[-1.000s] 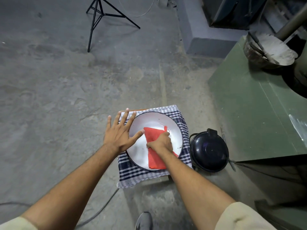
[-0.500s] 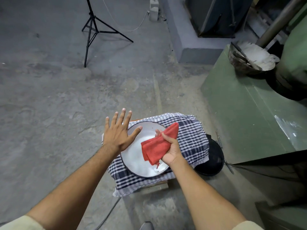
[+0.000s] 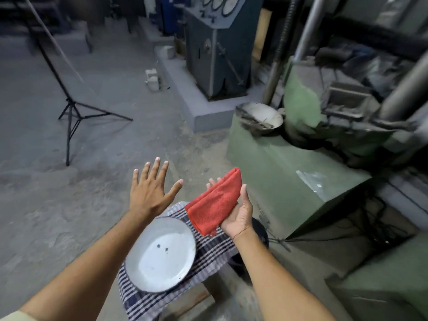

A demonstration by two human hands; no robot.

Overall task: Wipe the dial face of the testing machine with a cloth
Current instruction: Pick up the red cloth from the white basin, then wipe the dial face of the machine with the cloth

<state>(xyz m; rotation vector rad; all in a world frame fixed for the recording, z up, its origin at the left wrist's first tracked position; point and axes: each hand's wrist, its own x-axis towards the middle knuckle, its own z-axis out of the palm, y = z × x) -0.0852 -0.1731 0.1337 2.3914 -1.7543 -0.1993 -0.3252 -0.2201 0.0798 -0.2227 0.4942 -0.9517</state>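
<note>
A folded red cloth (image 3: 214,202) lies in my right hand (image 3: 238,214), palm up, lifted above the stool. My left hand (image 3: 151,189) hovers with fingers spread and holds nothing. Below both hands a round white dial face (image 3: 162,254) with a dark rim rests on a blue-and-white checked cloth (image 3: 215,249). Two small dark spots mark its middle. A dark blue testing machine (image 3: 215,54) with round dials (image 3: 225,5) at its top stands at the back.
A green machine base (image 3: 278,163) fills the right side, with a bowl of white powder (image 3: 261,117) on it. A black tripod (image 3: 71,117) stands on the concrete floor at the left. A black round cover (image 3: 260,230) lies beside the stool, partly hidden.
My right hand lifted the red cloth off the dial face and turned palm up. My left hand rose off the dial's rim. The view tilted up, bringing the machines into sight.
</note>
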